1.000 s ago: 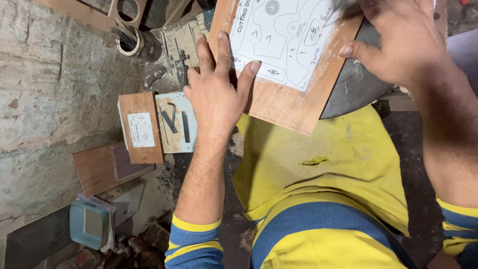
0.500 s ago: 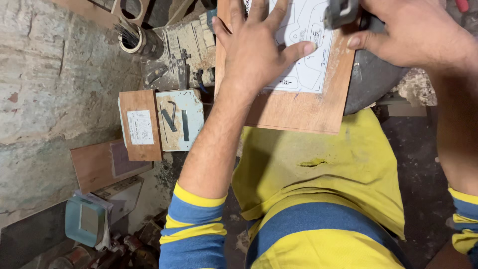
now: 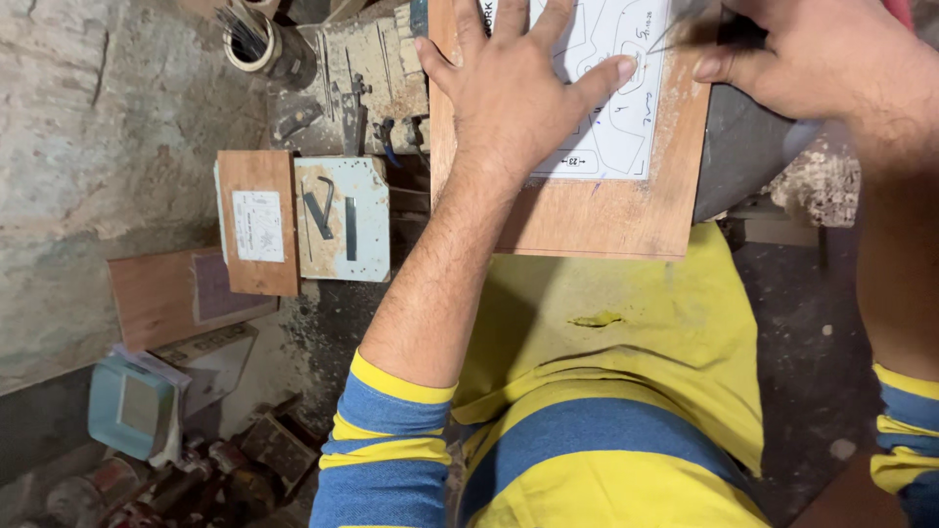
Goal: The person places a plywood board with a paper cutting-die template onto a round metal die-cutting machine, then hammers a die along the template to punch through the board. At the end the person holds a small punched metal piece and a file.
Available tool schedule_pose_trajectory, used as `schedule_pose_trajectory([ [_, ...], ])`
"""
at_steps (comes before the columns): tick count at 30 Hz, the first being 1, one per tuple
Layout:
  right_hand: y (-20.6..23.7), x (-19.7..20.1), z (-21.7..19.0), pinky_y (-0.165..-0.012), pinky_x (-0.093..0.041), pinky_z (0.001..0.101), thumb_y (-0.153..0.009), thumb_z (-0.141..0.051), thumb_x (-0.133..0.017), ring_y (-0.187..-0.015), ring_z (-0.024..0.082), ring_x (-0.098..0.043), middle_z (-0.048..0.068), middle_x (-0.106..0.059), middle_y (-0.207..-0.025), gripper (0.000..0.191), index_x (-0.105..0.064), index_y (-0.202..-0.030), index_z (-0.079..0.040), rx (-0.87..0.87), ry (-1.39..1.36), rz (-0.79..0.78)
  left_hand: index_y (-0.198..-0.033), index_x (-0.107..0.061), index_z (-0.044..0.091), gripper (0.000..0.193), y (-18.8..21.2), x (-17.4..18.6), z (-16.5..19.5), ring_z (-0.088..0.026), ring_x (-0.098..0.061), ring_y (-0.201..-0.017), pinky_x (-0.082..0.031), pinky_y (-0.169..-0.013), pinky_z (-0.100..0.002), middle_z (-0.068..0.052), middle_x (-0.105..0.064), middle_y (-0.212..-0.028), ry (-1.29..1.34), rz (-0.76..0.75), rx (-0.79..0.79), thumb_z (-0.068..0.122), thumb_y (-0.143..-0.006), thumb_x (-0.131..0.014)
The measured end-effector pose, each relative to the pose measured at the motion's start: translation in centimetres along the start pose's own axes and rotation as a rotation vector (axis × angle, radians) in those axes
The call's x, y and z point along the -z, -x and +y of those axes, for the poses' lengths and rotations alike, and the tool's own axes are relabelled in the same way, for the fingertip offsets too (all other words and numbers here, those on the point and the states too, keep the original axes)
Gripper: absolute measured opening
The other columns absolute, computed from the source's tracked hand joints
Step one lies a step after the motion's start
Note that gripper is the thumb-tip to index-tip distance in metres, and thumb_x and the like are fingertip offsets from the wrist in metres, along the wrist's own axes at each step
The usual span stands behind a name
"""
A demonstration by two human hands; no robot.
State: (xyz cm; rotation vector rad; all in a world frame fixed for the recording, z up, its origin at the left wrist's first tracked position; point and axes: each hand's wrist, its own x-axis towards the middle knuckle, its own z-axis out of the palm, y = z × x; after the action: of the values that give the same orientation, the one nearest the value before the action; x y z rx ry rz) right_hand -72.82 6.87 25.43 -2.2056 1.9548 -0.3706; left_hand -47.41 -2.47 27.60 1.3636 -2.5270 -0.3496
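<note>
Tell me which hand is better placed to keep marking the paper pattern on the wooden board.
Probably the right hand: it grips a dark tool at the paper pattern. The left hand lies flat, pinning it to the wooden board.

Wooden board (image 3: 606, 210) held over the lap, paper sheet (image 3: 611, 117) laid on top. Left hand (image 3: 523, 93) pressed flat on the sheet's left part; right hand (image 3: 822, 64) placed at the board's upper right corner. Left of the board, a metal box (image 3: 342, 220) is set, a small wood panel (image 3: 259, 223) just beside it on its left. A container (image 3: 132, 406) is seen lower left.
</note>
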Motion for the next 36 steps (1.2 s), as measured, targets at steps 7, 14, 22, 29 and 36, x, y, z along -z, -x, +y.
schedule_pose_trajectory([
  [7,-0.4,0.2,0.3,-0.075,-0.055,0.0443,-0.089,-0.031,-0.083,-0.089,0.036,-0.07,0.018,-0.073,-0.097,0.038,-0.075,-0.117,-0.006,-0.035,0.103,-0.013,-0.139,-0.061,0.025,0.077,0.1,-0.2,-0.2,-0.047,-0.031,-0.142,-0.009,-0.106,-0.087,-0.014,-0.052,-0.145,0.027,-0.007,0.046,0.074,-0.08,-0.07],
  [14,0.2,-0.1,1.3,-0.108,-0.042,0.0474,-0.1,-0.031,-0.079,-0.121,0.034,-0.061,0.014,-0.071,-0.111,0.029,-0.075,-0.117,-0.008,0.207,0.017,0.11,-0.135,-0.063,0.021,0.076,0.0,-0.6,-0.7,-0.048,-0.032,-0.137,-0.006,-0.102,-0.088,-0.018,-0.057,-0.137,0.062,0.017,0.023,0.071,-0.079,-0.072],
  [22,-0.2,-0.1,1.1,-0.115,-0.034,0.0429,-0.102,-0.035,-0.076,-0.111,0.031,-0.059,0.011,-0.07,-0.111,0.027,-0.072,-0.12,-0.015,-0.016,-0.041,-0.074,-0.134,-0.064,0.023,0.072,-0.1,-0.7,-1.0,-0.043,-0.035,-0.138,-0.004,-0.104,-0.088,-0.015,-0.062,-0.132,0.082,-0.007,0.04,0.069,-0.079,-0.072],
  [29,-0.5,0.3,0.5,-0.108,-0.036,0.0439,-0.093,-0.033,-0.077,-0.123,0.038,-0.05,0.012,-0.069,-0.101,0.028,-0.074,-0.116,-0.017,-0.163,-0.172,-0.06,-0.128,-0.068,0.019,0.07,-0.1,-1.0,-0.9,-0.045,-0.039,-0.131,-0.004,-0.1,-0.089,-0.017,-0.065,-0.124,0.09,0.103,0.006,0.066,-0.076,-0.074],
  [36,-1.0,1.2,-0.4,-0.113,-0.035,0.0426,-0.101,-0.024,-0.079,-0.115,0.029,-0.064,0.009,-0.073,-0.112,0.019,-0.076,-0.116,-0.013,0.067,-0.083,-0.021,-0.122,-0.072,0.02,0.066,-0.3,-1.0,-0.9,-0.039,-0.045,-0.128,-0.007,-0.102,-0.085,-0.014,-0.07,-0.112,0.08,0.054,0.029,0.068,-0.077,-0.073],
])
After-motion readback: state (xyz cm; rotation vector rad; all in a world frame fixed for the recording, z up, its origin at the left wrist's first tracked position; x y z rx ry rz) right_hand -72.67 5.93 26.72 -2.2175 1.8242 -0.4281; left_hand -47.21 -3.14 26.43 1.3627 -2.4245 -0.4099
